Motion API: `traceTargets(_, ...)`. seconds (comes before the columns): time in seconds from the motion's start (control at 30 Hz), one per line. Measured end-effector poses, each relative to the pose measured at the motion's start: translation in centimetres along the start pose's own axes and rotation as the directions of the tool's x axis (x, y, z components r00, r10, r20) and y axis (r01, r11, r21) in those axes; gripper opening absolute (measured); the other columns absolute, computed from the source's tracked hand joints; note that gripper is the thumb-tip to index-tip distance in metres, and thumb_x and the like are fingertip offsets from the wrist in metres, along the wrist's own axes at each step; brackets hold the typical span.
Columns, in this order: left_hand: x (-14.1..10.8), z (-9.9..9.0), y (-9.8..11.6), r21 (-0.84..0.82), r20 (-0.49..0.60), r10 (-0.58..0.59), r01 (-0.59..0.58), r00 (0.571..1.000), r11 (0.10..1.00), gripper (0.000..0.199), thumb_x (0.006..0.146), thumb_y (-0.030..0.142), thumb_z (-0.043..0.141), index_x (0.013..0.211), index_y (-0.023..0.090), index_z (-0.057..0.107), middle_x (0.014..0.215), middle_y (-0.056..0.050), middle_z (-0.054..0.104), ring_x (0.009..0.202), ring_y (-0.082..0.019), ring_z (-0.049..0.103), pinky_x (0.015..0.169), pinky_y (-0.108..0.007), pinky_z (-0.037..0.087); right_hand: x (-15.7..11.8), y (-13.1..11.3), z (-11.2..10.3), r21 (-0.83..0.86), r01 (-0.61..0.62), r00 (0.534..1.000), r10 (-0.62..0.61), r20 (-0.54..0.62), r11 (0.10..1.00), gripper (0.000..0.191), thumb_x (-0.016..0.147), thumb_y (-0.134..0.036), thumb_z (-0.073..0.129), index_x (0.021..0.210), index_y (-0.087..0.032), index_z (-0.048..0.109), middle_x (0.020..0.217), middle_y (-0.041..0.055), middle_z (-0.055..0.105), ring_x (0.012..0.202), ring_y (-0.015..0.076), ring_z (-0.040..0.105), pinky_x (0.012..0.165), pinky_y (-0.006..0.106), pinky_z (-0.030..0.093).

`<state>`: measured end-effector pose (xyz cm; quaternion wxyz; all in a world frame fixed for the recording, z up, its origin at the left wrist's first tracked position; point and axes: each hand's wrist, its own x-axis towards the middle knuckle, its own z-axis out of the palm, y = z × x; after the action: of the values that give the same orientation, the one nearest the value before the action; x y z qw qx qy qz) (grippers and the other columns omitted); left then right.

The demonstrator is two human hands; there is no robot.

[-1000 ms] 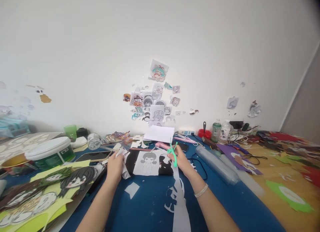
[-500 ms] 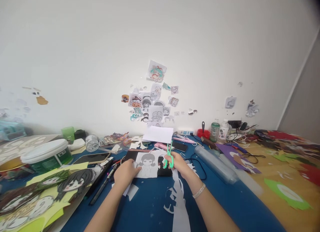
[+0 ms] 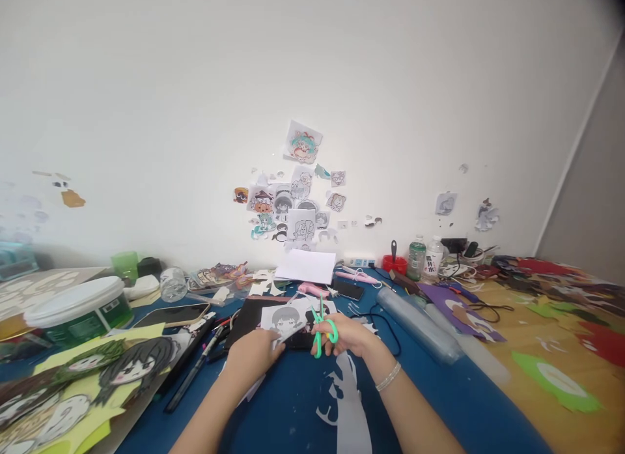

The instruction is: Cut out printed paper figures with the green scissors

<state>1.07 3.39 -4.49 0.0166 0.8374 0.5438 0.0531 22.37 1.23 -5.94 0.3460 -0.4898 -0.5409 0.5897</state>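
Note:
My left hand (image 3: pixel 254 355) pinches the lower left part of a white paper (image 3: pixel 286 318) printed with a grey cartoon girl, and the sheet tilts up from the desk. My right hand (image 3: pixel 344 335) is closed round the handles of green scissors (image 3: pixel 323 333); their blades point up and away, at the right of the paper. Under both lies a black sheet (image 3: pixel 249 314). Cut white paper scraps (image 3: pixel 349 402) lie on the blue mat below my right hand.
A white-lidded tub (image 3: pixel 78 304), a phone (image 3: pixel 173 315) and coloured cartoon cut-outs (image 3: pixel 131 366) are on the left. Pink tools (image 3: pixel 359 277), a clear plastic roll (image 3: pixel 417 324), bottles (image 3: pixel 432 258) and a red bowl (image 3: pixel 394 264) stand or lie on the right. Drawings (image 3: pixel 303 141) hang on the wall.
My left hand has lifted and tilted the paper, which lay flatter before. The scissors have moved slightly left and down with my right hand. The view has shifted a little.

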Motion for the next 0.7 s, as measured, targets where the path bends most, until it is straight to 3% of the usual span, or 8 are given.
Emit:
traceTargets(0.1, 0.0, -0.7, -0.1, 0.022, -0.055, 0.014, -0.013, 0.998, 1.0, 0.034, 0.081, 0.026, 0.035, 0.092, 0.021, 0.067, 0.091, -0.012, 0.067, 0.085, -0.027, 0.063, 0.067, -0.033, 0.046, 0.2, 0.0, -0.3, 0.025, -0.03, 0.999, 0.029, 0.026, 0.999, 0.035, 0.071, -0.047, 0.06, 0.082, -0.015, 0.052, 0.067, 0.0066, 0.067, 0.042, 0.0079, 0.051, 0.036, 0.015, 0.036)
traceTargets(0.27, -0.3, -1.7, -0.5, 0.061, -0.226, 0.03, -0.016, 0.974, 0.998, 0.036, 0.084, 0.023, 0.033, 0.106, 0.024, 0.062, 0.089, -0.009, 0.066, 0.081, -0.024, 0.063, 0.058, -0.028, 0.044, 0.3, -0.2, -0.3, 0.03, -0.075, 0.996, 0.074, 0.045, 0.997, 0.039, 0.071, -0.048, 0.061, 0.087, -0.013, 0.053, 0.062, 0.0061, 0.066, 0.041, 0.0088, 0.051, 0.038, 0.016, 0.038)
traceTargets(0.43, -0.8, -1.9, -0.1, 0.288, -0.273, 0.235, -0.153, 0.933, 0.945, 0.041, 0.081, 0.012, 0.036, 0.116, 0.023, 0.055, 0.085, -0.009, 0.066, 0.077, -0.022, 0.063, 0.056, -0.027, 0.044, 0.4, -0.1, 0.0, 0.048, 0.002, 1.0, -0.002, 0.006, 0.999, 0.04, 0.072, -0.051, 0.059, 0.085, -0.015, 0.052, 0.063, 0.0049, 0.065, 0.043, 0.009, 0.052, 0.04, 0.017, 0.039)
traceTargets(0.57, -1.2, -1.6, 0.9, 0.445, -0.223, 0.455, -0.325, 0.862, 0.834, 0.04, 0.079, 0.007, 0.042, 0.114, 0.021, 0.056, 0.081, -0.008, 0.066, 0.072, -0.02, 0.062, 0.055, -0.026, 0.045, 0.7, 0.2, -0.2, 0.054, 0.004, 1.0, -0.003, -0.019, 0.999, 0.043, 0.072, -0.057, 0.055, 0.078, -0.016, 0.049, 0.061, 0.0042, 0.064, 0.042, 0.0095, 0.052, 0.039, 0.018, 0.039)
traceTargets(0.7, -1.3, -1.1, 1.2, 0.529, -0.22, 0.622, -0.443, 0.752, 0.723, 0.037, 0.076, 0.003, 0.045, 0.107, 0.019, 0.058, 0.073, -0.006, 0.065, 0.062, -0.019, 0.06, 0.051, -0.027, 0.044, 0.8, 0.2, -0.4, 0.079, -0.014, 0.998, 0.018, -0.056, 0.997, 0.048, 0.071, -0.063, 0.052, 0.073, -0.016, 0.049, 0.054, 0.0006, 0.058, 0.041, 0.0101, 0.052, 0.037, 0.019, 0.04)
